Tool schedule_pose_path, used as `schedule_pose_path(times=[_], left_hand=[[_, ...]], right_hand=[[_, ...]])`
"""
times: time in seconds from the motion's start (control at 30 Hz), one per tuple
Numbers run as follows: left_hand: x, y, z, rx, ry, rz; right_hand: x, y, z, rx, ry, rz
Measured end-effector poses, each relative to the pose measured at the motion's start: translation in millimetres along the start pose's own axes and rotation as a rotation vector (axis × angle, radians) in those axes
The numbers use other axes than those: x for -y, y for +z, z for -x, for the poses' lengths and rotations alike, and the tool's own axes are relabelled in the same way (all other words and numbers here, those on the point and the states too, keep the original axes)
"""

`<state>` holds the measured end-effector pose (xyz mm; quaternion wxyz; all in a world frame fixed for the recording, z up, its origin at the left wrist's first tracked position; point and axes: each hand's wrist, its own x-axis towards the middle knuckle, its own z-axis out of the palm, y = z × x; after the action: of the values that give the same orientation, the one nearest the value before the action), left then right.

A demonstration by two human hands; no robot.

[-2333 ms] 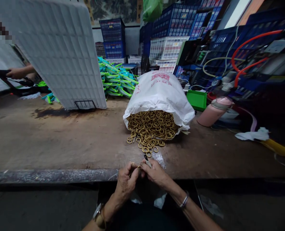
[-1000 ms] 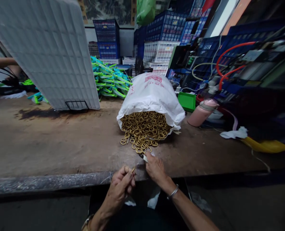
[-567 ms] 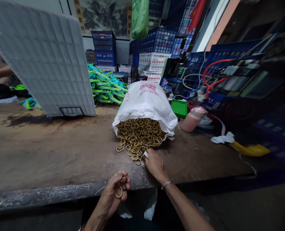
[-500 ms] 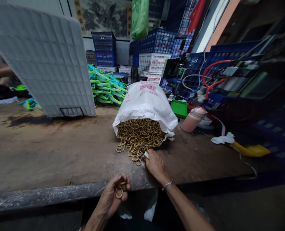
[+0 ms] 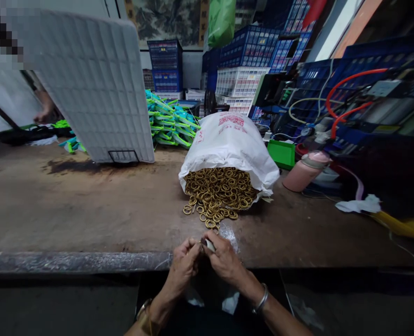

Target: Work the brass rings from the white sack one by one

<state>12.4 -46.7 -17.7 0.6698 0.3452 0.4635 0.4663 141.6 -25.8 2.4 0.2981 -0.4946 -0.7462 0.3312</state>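
Observation:
My left hand (image 5: 185,261) is closed in a pinch near the table's front edge. Half a second ago it held gold-coloured rings; now its fingers hide most of what they grip. Fingertip to fingertip with it, my right hand (image 5: 224,259) is also closed, and a small white piece (image 5: 210,245) with something dark beside it shows at its fingers. What exactly they grip is too small to tell. Just beyond both hands, loose gold-coloured rings (image 5: 216,212) spill from the mouth of a white woven sack (image 5: 228,144) lying on its side.
The wooden table (image 5: 88,214) runs across the view. On it are a grey-white ribbed panel (image 5: 98,88), a green and blue pile (image 5: 172,121), a green tray (image 5: 281,154) and a pink bottle (image 5: 305,172). Crates (image 5: 242,81) are stacked behind. Another person's hand (image 5: 46,109) shows far left.
My right hand has drawn back from the spilled rings toward me. My left hand has moved up and right to meet it. The view has shifted left.

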Motion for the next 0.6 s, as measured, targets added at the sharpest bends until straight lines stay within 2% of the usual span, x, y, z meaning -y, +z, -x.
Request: schedule_pose_path(times=[0.13, 0.3, 0.4, 0.5, 0.6], left_hand=[[-3.9, -2.4, 3.2, -0.076, 0.098, -0.082], [-4.6, -1.1, 5.5, -0.069, 0.215, -0.129], [-5.1, -1.0, 6.0, -0.019, 0.157, -0.067], [-5.7, -2.8, 6.5, -0.011, 0.044, -0.024], [-6.1, -5.1, 7.0, 0.003, -0.011, -0.054]], right_hand=[[5.1, 3.5, -3.4, -0.036, 0.146, -0.19], [3.9, 11.4, -2.3, 0.091, 0.367, -0.481], [3.0, 14.2, -2.8, 0.09, 0.437, -0.557], [3.4, 13.7, -5.1, 0.034, 0.392, -0.538], [4.7, 11.8, -7.0, 0.008, 0.344, -0.476]])
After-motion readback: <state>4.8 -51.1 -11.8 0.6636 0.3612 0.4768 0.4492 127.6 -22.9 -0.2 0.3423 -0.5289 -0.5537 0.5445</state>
